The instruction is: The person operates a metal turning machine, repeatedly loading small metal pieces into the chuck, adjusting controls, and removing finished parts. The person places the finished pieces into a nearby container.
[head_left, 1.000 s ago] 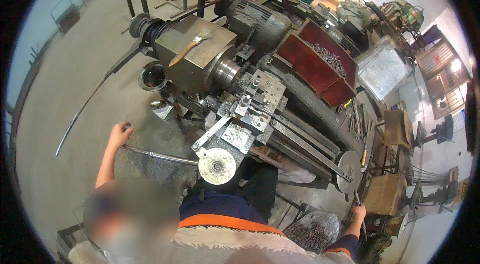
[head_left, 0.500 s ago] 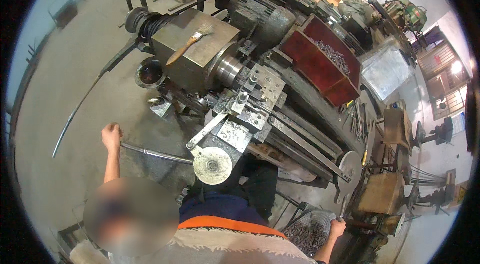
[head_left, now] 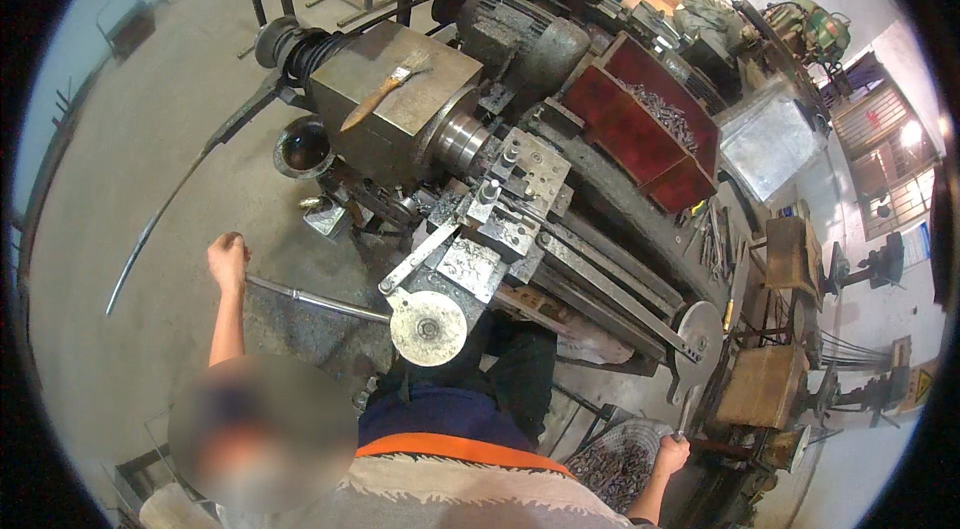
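Observation:
My left hand (head_left: 229,257) is closed around the outer end of a long steel lever (head_left: 318,301). That lever runs to a round metal disc (head_left: 428,329) at the front of a small lathe. At the lower right, my right hand (head_left: 672,453) grips a shorter metal lever (head_left: 685,413), which slants down from a round plate (head_left: 700,331) at the bed's right end. Between the two, the tool slide (head_left: 503,229) carries metal chips and faces the cylindrical spindle chuck (head_left: 461,143). Whether a workpiece sits in the chuck is too small to tell.
On the grey headstock (head_left: 420,99) lies a wooden-handled brush (head_left: 378,97). A red box (head_left: 640,124) of small metal parts stands behind the bed. Below my right hand is a basket (head_left: 612,464) of dark metal pieces. A curved rod (head_left: 160,214) juts out left; a motor (head_left: 522,39) sits behind.
The view has shifted slightly. Both hands keep their hold on the levers, and the lathe parts show no clear movement.

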A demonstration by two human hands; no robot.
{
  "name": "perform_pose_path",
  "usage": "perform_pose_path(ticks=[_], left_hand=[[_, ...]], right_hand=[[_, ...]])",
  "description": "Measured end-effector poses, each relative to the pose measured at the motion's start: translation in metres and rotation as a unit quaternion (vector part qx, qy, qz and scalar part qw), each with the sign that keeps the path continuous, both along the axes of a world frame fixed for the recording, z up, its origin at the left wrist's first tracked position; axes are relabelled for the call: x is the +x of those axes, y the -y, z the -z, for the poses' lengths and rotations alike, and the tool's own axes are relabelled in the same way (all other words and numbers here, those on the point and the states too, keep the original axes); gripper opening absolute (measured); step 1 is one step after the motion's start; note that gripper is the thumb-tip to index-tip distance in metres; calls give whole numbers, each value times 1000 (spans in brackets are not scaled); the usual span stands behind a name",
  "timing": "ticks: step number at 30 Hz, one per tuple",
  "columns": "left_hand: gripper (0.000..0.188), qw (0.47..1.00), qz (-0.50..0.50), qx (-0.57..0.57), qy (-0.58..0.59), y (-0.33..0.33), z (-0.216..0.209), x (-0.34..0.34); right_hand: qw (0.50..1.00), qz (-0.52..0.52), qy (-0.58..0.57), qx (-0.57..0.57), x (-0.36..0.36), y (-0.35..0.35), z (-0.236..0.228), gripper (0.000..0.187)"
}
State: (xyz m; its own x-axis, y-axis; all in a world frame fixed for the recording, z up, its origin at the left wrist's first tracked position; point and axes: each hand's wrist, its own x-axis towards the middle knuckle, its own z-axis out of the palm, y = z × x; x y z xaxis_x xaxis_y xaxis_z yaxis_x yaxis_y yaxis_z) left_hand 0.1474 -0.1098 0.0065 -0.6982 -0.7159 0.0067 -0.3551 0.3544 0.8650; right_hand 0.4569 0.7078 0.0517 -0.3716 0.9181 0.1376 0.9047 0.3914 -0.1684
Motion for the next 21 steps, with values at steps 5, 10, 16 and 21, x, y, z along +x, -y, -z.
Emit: perform_pose_path(ticks=[5,10,16,21], left_hand=[[27,993,10,93,-75,10,11,14],[27,961,-115,241,-77,-28,-5,31],[14,956,-166,196,-145,-41,22,-42],[12,972,-63,200,-105,-81,6,-126]], right_hand=[[998,-9,37,41,4,-24,2,32],[993,-25,95,63,20,-88,10,36],[991,-33,126,22,-2,-132,5,39],[993,-46,108,23,16,-139,24,43]])
